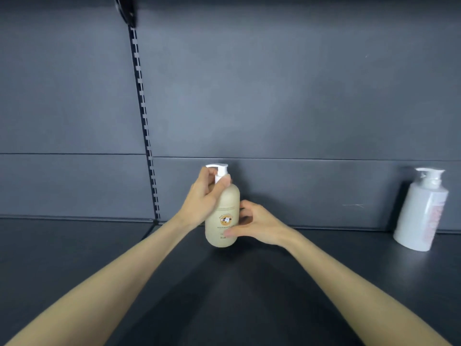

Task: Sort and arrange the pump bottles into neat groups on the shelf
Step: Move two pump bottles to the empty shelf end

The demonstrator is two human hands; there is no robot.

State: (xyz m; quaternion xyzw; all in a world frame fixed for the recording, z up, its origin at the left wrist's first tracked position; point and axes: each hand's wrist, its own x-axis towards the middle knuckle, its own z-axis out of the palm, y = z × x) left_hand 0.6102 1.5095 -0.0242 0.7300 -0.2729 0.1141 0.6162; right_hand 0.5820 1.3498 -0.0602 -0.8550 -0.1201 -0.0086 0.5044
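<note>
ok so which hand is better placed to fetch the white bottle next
Right, probably. The white bottle stands far to the right, on the right hand's side. The left hand's grip is on the beige bottle's pump neck and could steady it alone.
</note>
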